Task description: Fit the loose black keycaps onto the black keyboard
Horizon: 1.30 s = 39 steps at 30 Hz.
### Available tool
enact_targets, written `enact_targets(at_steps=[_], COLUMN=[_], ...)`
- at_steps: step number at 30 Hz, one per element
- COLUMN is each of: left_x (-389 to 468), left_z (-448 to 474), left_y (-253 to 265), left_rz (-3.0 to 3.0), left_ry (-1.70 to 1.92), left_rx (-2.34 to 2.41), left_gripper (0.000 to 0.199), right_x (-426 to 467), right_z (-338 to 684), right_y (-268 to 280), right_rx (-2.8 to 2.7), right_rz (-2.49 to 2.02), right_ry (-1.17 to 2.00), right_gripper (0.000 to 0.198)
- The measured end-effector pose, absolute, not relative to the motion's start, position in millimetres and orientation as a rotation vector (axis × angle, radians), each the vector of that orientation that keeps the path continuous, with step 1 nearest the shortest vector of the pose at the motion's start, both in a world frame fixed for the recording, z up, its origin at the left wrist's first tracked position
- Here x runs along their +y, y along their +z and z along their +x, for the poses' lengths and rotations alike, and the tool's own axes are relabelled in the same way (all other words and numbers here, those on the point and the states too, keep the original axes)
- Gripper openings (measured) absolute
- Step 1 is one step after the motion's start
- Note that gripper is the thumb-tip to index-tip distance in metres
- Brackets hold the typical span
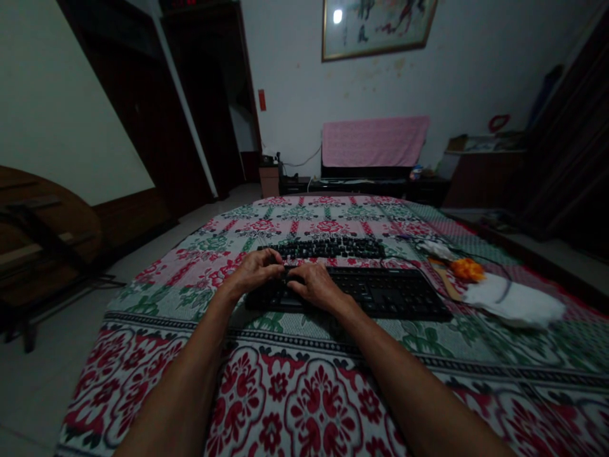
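Note:
A black keyboard (pixel 394 295) lies flat on the patterned tablecloth in front of me. Much of its face looks stripped of keycaps, though the dim light blurs detail. Just behind it, loose black keycaps (pixel 333 246) are spread in rows. My left hand (pixel 257 271) is over the keyboard's upper left corner, thumb and fingers pinched together. Close beside it, my right hand (pixel 313 284) rests over the left part of the keyboard with its fingers curled and closed. Anything between the fingertips of either hand is too small or hidden to make out.
Right of the keyboard lie a white cloth (pixel 516 301), an orange fluffy bundle (pixel 467 270), a flat tan piece (pixel 447 284) and a dark cable (pixel 495 259). The flowered tablecloth (pixel 314 393) covers the table. A folded round wooden table (pixel 47 216) stands at the left.

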State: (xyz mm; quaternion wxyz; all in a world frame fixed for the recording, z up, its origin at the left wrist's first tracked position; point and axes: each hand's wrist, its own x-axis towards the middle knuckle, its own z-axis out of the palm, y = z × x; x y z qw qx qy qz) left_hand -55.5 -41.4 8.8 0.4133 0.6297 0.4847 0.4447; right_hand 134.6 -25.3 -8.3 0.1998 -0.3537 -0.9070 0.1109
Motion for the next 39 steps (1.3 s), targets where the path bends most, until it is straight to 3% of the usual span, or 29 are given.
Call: enact_targets(at_steps=[11,24,32,39], left_x=[-51,-35,-35,-35], left_z=[-54,-56,-89,-90], left_y=[23,0,-5,-26], left_rz=[1.58,1.716,1.357,0.941], left_ry=[1.099,1.224,1.592,1.645], left_rx=[1.203,1.401,1.479,1.401], left_gripper=[0.027,0.019,0.034,0.048], right_x=[-24,-19,-9,1], right_z=[138,142,154,159], right_y=[-2,-6,-11,-16], right_rx=[-2.413,-2.415,-2.391,-2.381], right_rz=[-1.129,-1.219,-1.303,-1.442], right_ry=[0.285,0.265,0.195,0.245], right_gripper=[0.018,0.021,0.022,0.021])
